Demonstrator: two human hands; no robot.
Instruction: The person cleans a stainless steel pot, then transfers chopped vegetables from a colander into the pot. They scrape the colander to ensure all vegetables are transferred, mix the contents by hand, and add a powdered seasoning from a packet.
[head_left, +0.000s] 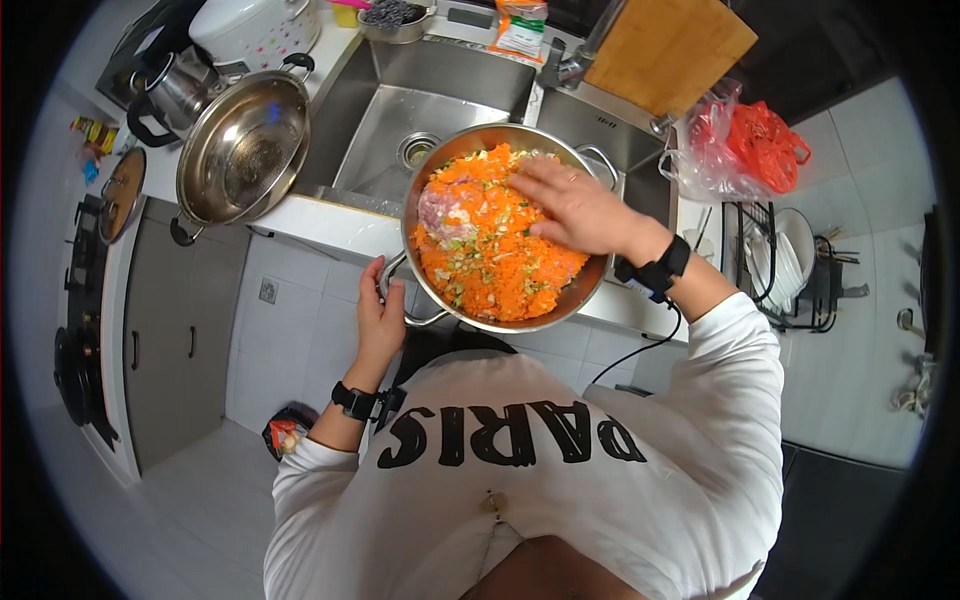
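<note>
A round stainless steel pan (596, 279) with two loop handles sits at the front edge of the sink, partly over the counter edge. It holds a heap of finely chopped orange vegetable, probably carrot (502, 281), mixed with pale green and white bits. A lump of pink minced meat (444, 210) shows at the left of the heap. My left hand (381, 319) grips the near-left handle (392, 274), thumb and fingers on either side of it. Flat on the mixture rests my right hand (585, 210), palm down, thumb apart from the fingers; the fingertips are partly in the mixture.
A two-handled steel pan (244, 150) stands on the left counter beside a kettle (176, 94). Behind my pan is a double sink (442, 105) with a faucet (574, 67). A wooden cutting board (671, 52), plastic bags (757, 146) and a dish rack (750, 259) are rightward.
</note>
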